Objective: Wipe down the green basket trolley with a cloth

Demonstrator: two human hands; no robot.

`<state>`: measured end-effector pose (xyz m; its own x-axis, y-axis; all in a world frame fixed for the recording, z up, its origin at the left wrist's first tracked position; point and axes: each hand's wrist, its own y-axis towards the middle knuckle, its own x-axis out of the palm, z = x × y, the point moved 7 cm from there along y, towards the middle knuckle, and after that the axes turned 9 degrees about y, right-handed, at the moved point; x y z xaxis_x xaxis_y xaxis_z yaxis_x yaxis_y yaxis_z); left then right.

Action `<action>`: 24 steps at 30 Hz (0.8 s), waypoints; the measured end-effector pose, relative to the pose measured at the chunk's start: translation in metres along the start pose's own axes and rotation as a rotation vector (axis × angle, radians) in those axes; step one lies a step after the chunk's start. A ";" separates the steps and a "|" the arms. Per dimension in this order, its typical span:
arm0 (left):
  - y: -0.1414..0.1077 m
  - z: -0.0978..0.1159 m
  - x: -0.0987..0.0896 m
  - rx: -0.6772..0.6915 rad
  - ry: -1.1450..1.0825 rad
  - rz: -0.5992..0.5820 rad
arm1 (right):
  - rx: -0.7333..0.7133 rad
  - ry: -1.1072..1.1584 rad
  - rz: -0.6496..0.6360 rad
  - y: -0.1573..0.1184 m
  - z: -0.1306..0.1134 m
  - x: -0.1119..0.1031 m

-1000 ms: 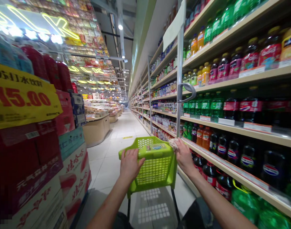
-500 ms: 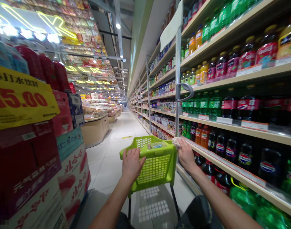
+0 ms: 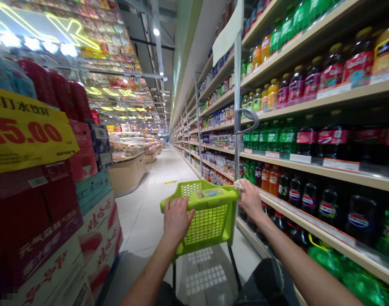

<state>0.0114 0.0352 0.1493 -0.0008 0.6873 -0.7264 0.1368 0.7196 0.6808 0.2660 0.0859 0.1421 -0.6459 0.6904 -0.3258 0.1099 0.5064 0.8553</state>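
Note:
A green plastic shopping cart (image 3: 210, 221) with a perforated basket stands in front of me, its handle bar running across the near side. My left hand (image 3: 178, 219) is wrapped over the left part of that handle. At the handle's right end, my right hand (image 3: 250, 199) is closed on a crumpled whitish cloth or tissue (image 3: 239, 184), which lies against the corner of the cart. The cart's dark legs show below the basket, and light through its holes falls on the floor.
Shelves of bottled drinks (image 3: 309, 163) line the right side, with a metal post and grey loop (image 3: 247, 122) nearby. Stacked drink boxes (image 3: 95, 229) under a yellow price sign (image 3: 29, 131) stand close on the left. A display counter (image 3: 127, 174) is farther along the aisle (image 3: 159, 182).
My right hand and the cloth have shifted slightly to the right and up along the handle's end. My left hand keeps its hold on the handle.

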 end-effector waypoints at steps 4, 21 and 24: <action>0.000 0.002 -0.001 0.000 0.003 0.001 | -0.222 0.149 -0.167 -0.021 -0.061 0.031; -0.001 0.003 -0.005 -0.014 -0.073 -0.033 | -0.279 0.191 -0.316 -0.026 -0.116 0.048; 0.004 0.013 -0.015 -0.017 -0.229 -0.016 | -0.147 0.174 -0.283 -0.015 -0.105 0.049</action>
<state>0.0245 0.0265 0.1623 0.2218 0.6370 -0.7383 0.1220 0.7331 0.6691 0.1534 0.0576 0.1559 -0.7553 0.4287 -0.4957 -0.1934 0.5770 0.7935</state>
